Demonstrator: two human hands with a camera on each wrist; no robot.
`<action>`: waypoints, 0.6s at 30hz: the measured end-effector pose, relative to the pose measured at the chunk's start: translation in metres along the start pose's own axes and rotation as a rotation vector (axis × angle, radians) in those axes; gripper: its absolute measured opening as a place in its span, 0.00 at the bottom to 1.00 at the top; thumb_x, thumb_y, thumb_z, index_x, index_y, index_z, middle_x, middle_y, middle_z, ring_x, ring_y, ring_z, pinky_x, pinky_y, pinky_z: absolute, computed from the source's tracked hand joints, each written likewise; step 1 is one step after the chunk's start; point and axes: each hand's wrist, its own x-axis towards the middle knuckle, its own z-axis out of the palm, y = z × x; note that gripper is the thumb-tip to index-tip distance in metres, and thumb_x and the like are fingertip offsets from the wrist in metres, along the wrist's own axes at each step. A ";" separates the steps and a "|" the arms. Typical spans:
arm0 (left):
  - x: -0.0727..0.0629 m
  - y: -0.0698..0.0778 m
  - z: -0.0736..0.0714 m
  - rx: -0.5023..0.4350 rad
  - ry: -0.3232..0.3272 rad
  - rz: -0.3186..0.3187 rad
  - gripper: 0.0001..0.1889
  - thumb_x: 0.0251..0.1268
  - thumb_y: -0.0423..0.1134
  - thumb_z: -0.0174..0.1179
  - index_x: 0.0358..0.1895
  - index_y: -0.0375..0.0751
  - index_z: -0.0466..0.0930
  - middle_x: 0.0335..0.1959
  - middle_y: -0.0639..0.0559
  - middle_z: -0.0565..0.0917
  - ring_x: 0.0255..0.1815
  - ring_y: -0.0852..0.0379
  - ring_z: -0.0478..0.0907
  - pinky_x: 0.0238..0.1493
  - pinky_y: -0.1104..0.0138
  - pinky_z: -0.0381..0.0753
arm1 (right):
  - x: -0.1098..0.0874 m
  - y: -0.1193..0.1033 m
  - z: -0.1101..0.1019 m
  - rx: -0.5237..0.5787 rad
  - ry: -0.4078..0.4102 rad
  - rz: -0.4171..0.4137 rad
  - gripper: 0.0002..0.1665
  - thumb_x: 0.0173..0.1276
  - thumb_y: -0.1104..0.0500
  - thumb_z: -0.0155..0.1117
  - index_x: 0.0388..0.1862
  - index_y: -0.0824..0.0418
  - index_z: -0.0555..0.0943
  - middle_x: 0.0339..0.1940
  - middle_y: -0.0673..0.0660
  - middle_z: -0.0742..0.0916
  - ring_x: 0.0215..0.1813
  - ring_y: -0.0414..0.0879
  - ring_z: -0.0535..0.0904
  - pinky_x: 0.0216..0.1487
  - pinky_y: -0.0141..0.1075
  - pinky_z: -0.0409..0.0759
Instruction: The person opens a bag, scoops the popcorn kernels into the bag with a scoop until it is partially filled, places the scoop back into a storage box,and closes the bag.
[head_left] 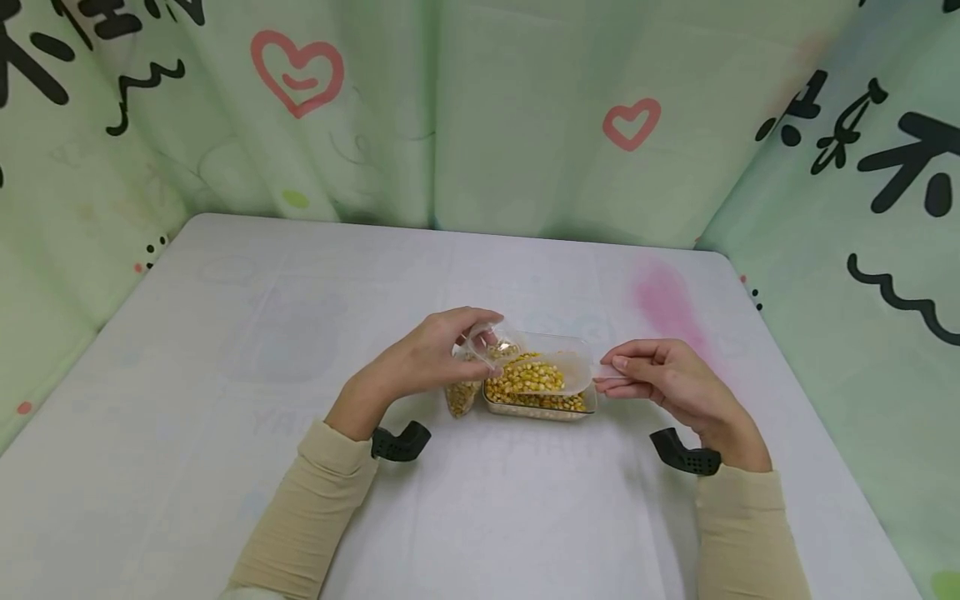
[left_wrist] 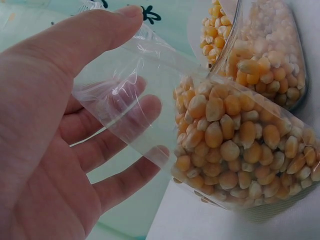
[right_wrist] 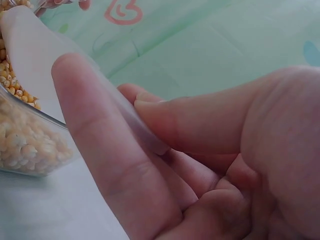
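Note:
My left hand [head_left: 420, 354] grips the mouth of a clear plastic bag [left_wrist: 240, 145], thumb on one side and fingers on the other. Dried corn kernels fill the bag's lower part, which stands on the table left of a clear rectangular container [head_left: 558, 340] that also holds corn. Between the thumb and fingers of my right hand [head_left: 671, 375] is the handle of a translucent white scoop [head_left: 577, 371]. The scoop is loaded with kernels and sits over the container, its front end at the bag's mouth. In the right wrist view the scoop [right_wrist: 37, 57] overlaps the container's rim.
A white-covered table [head_left: 225, 400] lies under everything, with a pink patch [head_left: 663, 296] at the back right. Green printed curtains [head_left: 517, 108] hang behind it and along both sides. Black wrist mounts [head_left: 401, 442] show on both wrists.

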 end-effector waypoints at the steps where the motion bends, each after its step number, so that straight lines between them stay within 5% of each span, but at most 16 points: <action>1: 0.000 0.000 0.000 0.001 -0.001 0.000 0.34 0.59 0.43 0.70 0.68 0.41 0.70 0.47 0.54 0.82 0.48 0.60 0.76 0.56 0.63 0.76 | 0.000 0.000 0.000 0.000 -0.001 0.000 0.12 0.76 0.64 0.55 0.49 0.74 0.78 0.41 0.59 0.91 0.44 0.48 0.90 0.47 0.39 0.85; 18: 0.001 -0.001 0.000 0.008 -0.006 0.014 0.33 0.59 0.41 0.70 0.68 0.39 0.70 0.47 0.52 0.82 0.48 0.59 0.76 0.58 0.62 0.76 | -0.005 -0.002 -0.005 0.054 0.009 -0.035 0.12 0.75 0.65 0.55 0.50 0.74 0.78 0.42 0.60 0.90 0.45 0.49 0.89 0.48 0.40 0.85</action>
